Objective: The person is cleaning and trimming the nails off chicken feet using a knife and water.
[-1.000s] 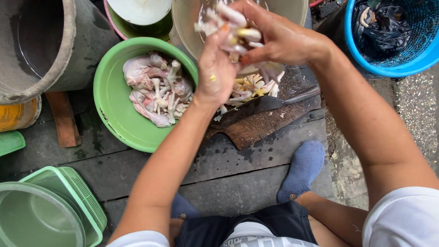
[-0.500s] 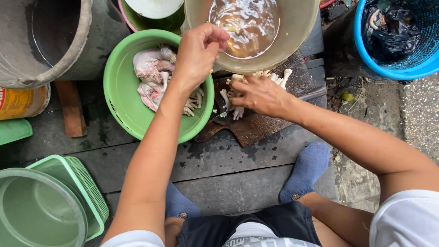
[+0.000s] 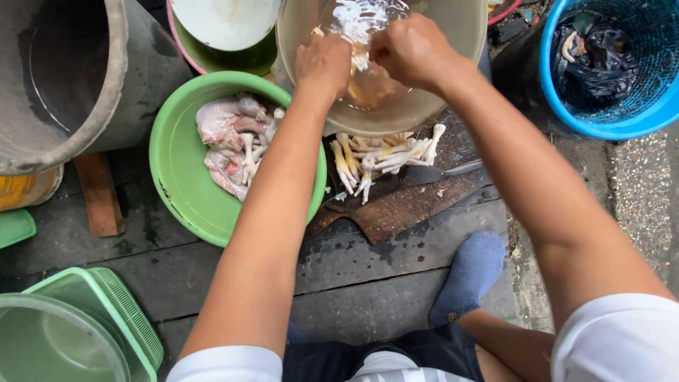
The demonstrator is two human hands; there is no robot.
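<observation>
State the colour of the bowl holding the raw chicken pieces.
The bowl is bright green, seen clearly in the head view, beside the left hand.

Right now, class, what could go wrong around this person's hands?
1. Both hands, left hand and right hand, work in the water-filled beige basin; it may slosh over.
2. A knife lies on the wooden board beside the chicken feet; reaching there risks a cut.

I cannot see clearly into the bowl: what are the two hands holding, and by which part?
Both the left hand and the right hand are closed over the beige bowl of water. What they grip cannot be told.
</observation>
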